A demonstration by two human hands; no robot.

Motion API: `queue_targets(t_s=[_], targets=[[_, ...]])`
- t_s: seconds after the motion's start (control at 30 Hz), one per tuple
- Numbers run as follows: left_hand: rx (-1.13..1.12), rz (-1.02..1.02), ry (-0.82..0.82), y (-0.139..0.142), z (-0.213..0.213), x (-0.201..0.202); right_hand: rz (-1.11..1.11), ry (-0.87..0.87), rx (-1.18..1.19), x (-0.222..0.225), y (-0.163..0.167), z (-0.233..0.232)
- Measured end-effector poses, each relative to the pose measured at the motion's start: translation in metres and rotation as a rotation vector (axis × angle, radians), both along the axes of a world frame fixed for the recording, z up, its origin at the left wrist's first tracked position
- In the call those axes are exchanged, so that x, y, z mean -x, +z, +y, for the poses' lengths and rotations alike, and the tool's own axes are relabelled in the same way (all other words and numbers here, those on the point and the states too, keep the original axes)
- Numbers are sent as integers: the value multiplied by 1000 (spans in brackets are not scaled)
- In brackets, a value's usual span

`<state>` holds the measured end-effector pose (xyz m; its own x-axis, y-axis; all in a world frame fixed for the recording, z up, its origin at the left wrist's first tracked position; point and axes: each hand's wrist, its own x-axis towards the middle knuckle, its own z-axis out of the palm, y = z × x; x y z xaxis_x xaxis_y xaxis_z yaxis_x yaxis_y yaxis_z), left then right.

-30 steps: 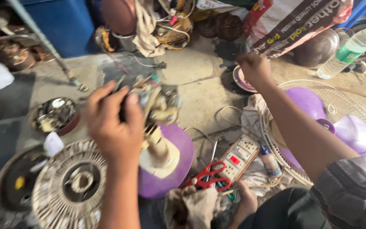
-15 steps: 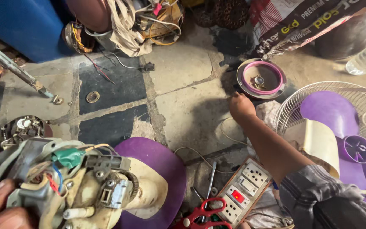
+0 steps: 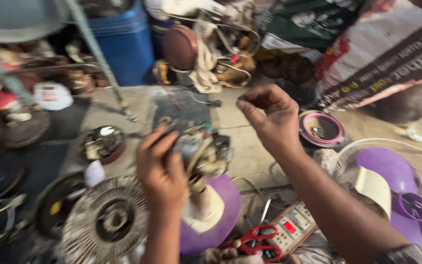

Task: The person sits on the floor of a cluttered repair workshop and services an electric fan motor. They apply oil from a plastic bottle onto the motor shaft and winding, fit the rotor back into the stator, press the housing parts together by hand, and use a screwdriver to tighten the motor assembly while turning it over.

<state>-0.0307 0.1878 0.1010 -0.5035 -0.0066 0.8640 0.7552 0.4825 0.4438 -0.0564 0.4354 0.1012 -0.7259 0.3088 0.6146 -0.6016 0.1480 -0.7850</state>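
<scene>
Our left hand (image 3: 159, 171) grips the bare fan motor (image 3: 199, 149) on its purple stand base (image 3: 223, 215) (mid-repair, we judge), right hand (image 3: 269, 120) raised beside it, fingertips pinched, needing careful placement next

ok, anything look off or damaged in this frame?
Yes: the fan motor head in the left hand is bare, with no casing and its wires exposed, above the purple base. The fan guard with purple blades lies flat on the floor at right. The right hand hangs pinched, apparently empty. The frame is blurred.
</scene>
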Motion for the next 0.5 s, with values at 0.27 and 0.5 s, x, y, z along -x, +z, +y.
queue_targets(t_s=[0.27, 0.5], targets=[[-140, -38, -52, 25, -3, -14, -95, 136, -259, -24, 59, -115], [-231, 11, -39, 15, -5, -12, -178, 166, -363, -19, 52, -107]])
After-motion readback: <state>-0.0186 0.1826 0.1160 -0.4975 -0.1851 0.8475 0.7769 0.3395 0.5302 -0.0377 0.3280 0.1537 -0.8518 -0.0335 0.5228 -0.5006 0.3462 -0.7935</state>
